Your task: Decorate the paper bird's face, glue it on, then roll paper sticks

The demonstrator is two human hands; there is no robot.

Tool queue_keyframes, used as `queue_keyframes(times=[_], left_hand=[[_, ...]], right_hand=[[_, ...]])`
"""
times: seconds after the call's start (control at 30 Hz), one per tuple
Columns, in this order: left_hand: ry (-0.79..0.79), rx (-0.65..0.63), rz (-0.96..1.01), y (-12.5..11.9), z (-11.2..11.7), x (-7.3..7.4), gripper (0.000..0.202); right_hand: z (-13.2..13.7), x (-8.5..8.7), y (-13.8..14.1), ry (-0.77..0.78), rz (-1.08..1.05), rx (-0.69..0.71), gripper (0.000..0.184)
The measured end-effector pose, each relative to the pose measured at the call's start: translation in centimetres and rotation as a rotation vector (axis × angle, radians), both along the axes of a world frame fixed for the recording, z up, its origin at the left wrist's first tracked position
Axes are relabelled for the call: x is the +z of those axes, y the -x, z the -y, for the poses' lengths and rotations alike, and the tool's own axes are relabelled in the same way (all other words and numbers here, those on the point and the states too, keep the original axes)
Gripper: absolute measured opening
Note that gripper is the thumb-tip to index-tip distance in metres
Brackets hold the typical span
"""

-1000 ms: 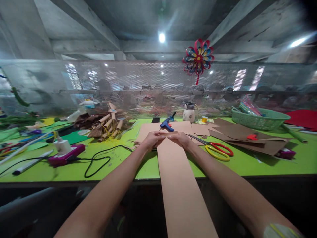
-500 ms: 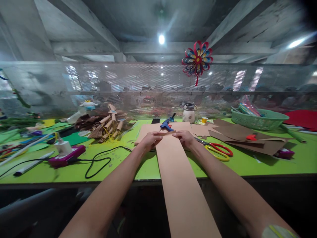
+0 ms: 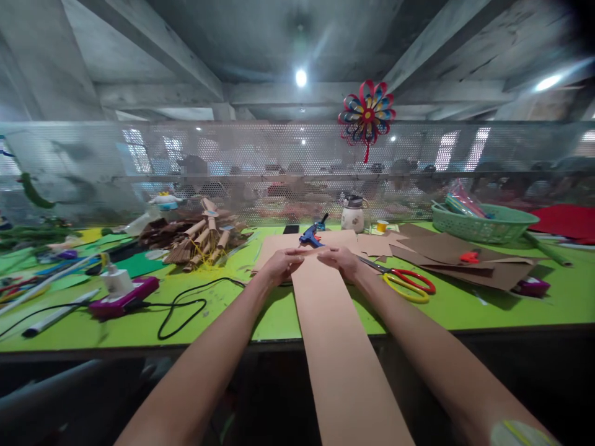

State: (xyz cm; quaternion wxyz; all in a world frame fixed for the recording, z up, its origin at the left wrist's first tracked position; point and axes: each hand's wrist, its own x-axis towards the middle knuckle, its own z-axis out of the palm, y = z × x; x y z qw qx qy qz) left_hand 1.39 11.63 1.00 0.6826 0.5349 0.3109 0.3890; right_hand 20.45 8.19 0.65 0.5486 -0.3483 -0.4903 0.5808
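A long strip of tan kraft paper (image 3: 339,347) runs from the table over its front edge toward me. Its far end is pinched at the left corner by my left hand (image 3: 280,265) and at the right by my right hand (image 3: 343,260), and that end looks folded over. Just beyond my fingers lies a blue glue gun (image 3: 310,236) on flat tan paper (image 3: 274,244). Scissors with red and yellow handles (image 3: 409,283) rest to the right of my right hand.
Left are a purple power strip (image 3: 123,298) with a black cable and a bundle of rolled brown paper pieces (image 3: 204,238). Brown sheets (image 3: 446,251) and a green basket (image 3: 488,226) stand right. A bottle (image 3: 353,215) is at the back, before a perforated screen (image 3: 260,148).
My right hand's fingers have shifted slightly left along the strip's far end, and that edge sits flatter. Both hands keep their hold. The view has moved a little.
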Motion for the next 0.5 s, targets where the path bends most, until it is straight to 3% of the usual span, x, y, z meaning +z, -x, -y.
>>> queue_keyframes(times=[0.17, 0.5], left_hand=[[-0.025, 0.027, 0.006, -0.5, 0.3, 0.0, 0.03], [0.024, 0.113, -0.065, -0.3, 0.9, 0.4, 0.033]], right_hand=[[0.3, -0.3, 1.5, 0.024, -0.065, -0.02, 0.02], [0.0, -0.3, 0.3, 0.038, 0.017, -0.061, 0.015]])
